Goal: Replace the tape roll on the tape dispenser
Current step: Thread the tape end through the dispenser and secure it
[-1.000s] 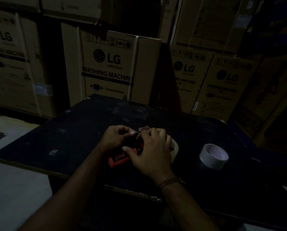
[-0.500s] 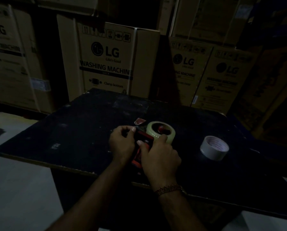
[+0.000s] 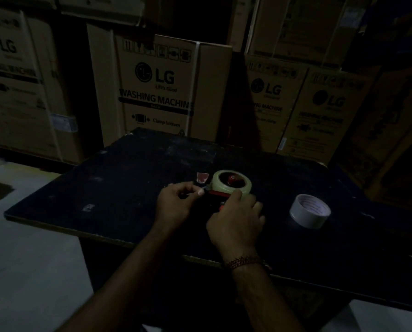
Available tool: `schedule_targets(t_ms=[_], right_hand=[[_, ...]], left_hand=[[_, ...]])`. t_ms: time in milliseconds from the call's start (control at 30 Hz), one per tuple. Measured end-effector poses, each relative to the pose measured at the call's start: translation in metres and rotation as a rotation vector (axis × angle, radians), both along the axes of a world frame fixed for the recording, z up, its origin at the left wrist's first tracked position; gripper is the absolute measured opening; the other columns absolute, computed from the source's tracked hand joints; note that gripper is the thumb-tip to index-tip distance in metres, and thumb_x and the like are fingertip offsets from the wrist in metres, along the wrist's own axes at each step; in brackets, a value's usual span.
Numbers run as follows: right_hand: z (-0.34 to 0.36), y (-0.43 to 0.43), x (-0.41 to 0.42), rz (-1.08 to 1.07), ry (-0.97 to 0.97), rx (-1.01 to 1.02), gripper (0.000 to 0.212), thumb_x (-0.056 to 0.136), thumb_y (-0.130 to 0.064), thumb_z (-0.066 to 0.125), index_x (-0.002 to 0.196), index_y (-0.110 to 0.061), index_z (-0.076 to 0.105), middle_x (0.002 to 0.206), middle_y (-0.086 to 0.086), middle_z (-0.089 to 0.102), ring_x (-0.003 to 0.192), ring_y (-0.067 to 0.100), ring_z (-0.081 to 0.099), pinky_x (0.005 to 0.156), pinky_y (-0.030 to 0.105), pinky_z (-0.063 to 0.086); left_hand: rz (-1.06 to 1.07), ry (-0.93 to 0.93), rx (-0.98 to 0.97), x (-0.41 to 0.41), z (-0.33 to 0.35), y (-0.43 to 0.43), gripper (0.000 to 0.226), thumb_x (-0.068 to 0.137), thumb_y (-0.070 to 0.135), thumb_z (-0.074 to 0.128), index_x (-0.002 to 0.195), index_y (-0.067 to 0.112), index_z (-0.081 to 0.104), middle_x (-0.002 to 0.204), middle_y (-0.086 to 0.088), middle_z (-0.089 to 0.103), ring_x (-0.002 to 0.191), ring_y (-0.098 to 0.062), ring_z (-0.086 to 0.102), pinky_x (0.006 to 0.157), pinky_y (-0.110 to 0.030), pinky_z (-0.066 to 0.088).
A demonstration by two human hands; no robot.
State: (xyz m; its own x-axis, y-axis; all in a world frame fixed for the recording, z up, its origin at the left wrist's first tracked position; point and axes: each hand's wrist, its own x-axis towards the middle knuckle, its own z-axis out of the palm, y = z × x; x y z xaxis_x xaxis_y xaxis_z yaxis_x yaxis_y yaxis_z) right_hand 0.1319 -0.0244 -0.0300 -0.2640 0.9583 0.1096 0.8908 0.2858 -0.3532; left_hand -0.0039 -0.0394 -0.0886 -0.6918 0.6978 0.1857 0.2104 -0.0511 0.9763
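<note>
Near the counter's front edge, the right hand (image 3: 236, 219), a beaded bracelet (image 3: 243, 261) at its wrist, curls its grip over the handle of a red-and-black plastic tape dispenser (image 3: 218, 193) lying on its side on the black, scuffed counter (image 3: 128, 178). Just to the left, the left hand (image 3: 176, 204) has thumb and forefinger drawn together at the dispenser's front end. In this light one cannot tell whether that grip is clamped on the tape's loose end or on nothing.

A pale, translucent roll of tape (image 3: 220, 188) sits flat around the dispenser's red hub, towards the middle of the counter. Beside it lies a small red flap (image 3: 202, 177), which may belong to the dispenser. Well apart, towards the right edge, stands a white tape roll (image 3: 305, 219). Stacked cardboard washing-machine cartons (image 3: 157, 92) fill the background.

The roll looks seated, so threading appears to be the step in hand. The risks lie there: in the gloom the loose end could stick back onto the roll or fold on itself. It could also be fed sticky side the wrong way past the roller. A hard tug could lift the roll off its hub, and fingers working near the cutter could be nicked.
</note>
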Motion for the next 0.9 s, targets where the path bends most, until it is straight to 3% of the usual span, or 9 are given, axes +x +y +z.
schedule_targets(t_ms=[67, 100, 200, 333, 433, 533, 633, 767, 900], right_hand=[[0.000, 0.004, 0.000, 0.057, -0.025, 0.107, 0.090, 0.080, -0.027, 0.080, 0.154, -0.020, 0.030, 0.156, 0.015, 0.029, 0.140, 0.033, 0.036, 0.112, 0.043, 0.042], [-0.001, 0.007, 0.000, 0.110, -0.012, 0.145, 0.093, 0.077, -0.025, 0.082, 0.154, -0.022, 0.030, 0.156, 0.014, 0.027, 0.140, 0.033, 0.034, 0.113, 0.042, 0.042], [-0.008, 0.017, -0.003, 0.285, 0.009, 0.231, 0.065, 0.084, -0.030, 0.078, 0.142, -0.025, 0.048, 0.151, 0.008, 0.035, 0.142, 0.030, 0.032, 0.116, 0.042, 0.041], [-0.014, 0.028, -0.004, 0.340, 0.147, 0.236, 0.049, 0.084, -0.013, 0.079, 0.127, -0.023, 0.059, 0.142, 0.002, 0.047, 0.143, 0.026, 0.038, 0.113, 0.041, 0.046], [-0.019, 0.027, -0.002, 0.355, 0.154, 0.300, 0.043, 0.085, -0.008, 0.074, 0.123, -0.026, 0.064, 0.134, -0.002, 0.053, 0.134, 0.023, 0.044, 0.109, 0.043, 0.046], [-0.023, 0.024, 0.000, 0.369, 0.198, 0.321, 0.037, 0.087, -0.018, 0.077, 0.122, -0.027, 0.071, 0.128, -0.005, 0.055, 0.127, 0.019, 0.047, 0.108, 0.043, 0.046], [-0.025, 0.023, 0.000, 0.356, 0.273, 0.293, 0.034, 0.086, -0.027, 0.080, 0.119, -0.028, 0.074, 0.124, -0.008, 0.058, 0.125, 0.018, 0.049, 0.106, 0.044, 0.047], [-0.020, 0.026, -0.003, 0.345, 0.242, 0.239, 0.036, 0.085, -0.010, 0.075, 0.116, -0.028, 0.072, 0.126, -0.008, 0.060, 0.129, 0.018, 0.049, 0.109, 0.039, 0.043], [-0.013, 0.029, -0.008, 0.301, 0.238, 0.185, 0.044, 0.079, 0.002, 0.065, 0.108, -0.030, 0.073, 0.126, -0.007, 0.062, 0.132, 0.020, 0.047, 0.112, 0.039, 0.037]], left_hand=[[0.014, 0.046, -0.004, 0.001, -0.001, -0.003, 0.024, 0.092, 0.016, 0.084, 0.077, 0.034, 0.078, 0.093, 0.028, 0.069, 0.118, -0.002, 0.068, 0.110, -0.037, 0.050], [0.015, 0.058, 0.000, 0.002, -0.001, -0.004, 0.023, 0.092, 0.016, 0.084, 0.078, 0.034, 0.078, 0.089, 0.028, 0.069, 0.118, -0.004, 0.067, 0.112, -0.039, 0.050], [-0.013, 0.028, 0.011, -0.002, -0.005, -0.007, 0.023, 0.092, 0.015, 0.084, 0.077, 0.031, 0.079, 0.081, 0.029, 0.077, 0.105, 0.002, 0.070, 0.112, -0.043, 0.054], [-0.048, -0.134, 0.045, -0.008, -0.006, -0.010, 0.014, 0.093, 0.013, 0.083, 0.082, 0.020, 0.086, 0.092, 0.007, 0.085, 0.097, -0.018, 0.081, 0.098, -0.055, 0.064], [-0.061, -0.118, 0.050, -0.006, -0.006, -0.012, 0.015, 0.093, 0.013, 0.082, 0.082, 0.023, 0.085, 0.096, 0.006, 0.084, 0.103, -0.017, 0.080, 0.101, -0.053, 0.063], [-0.036, -0.067, 0.034, -0.005, -0.006, -0.013, 0.007, 0.091, 0.016, 0.085, 0.086, 0.021, 0.085, 0.118, 0.005, 0.077, 0.124, -0.014, 0.070, 0.111, -0.050, 0.055], [-0.032, -0.070, 0.033, -0.003, -0.003, -0.016, 0.006, 0.090, 0.016, 0.085, 0.087, 0.020, 0.085, 0.129, 0.000, 0.075, 0.126, -0.010, 0.067, 0.107, -0.039, 0.053], [-0.024, -0.092, 0.060, -0.001, -0.001, -0.016, 0.005, 0.093, 0.014, 0.083, 0.089, 0.017, 0.084, 0.105, 0.005, 0.082, 0.099, 0.003, 0.075, 0.086, -0.022, 0.056], [0.018, -0.081, 0.061, -0.001, -0.007, -0.011, 0.003, 0.095, 0.018, 0.081, 0.092, 0.019, 0.082, 0.095, 0.002, 0.083, 0.098, -0.014, 0.079, 0.086, -0.036, 0.066]])
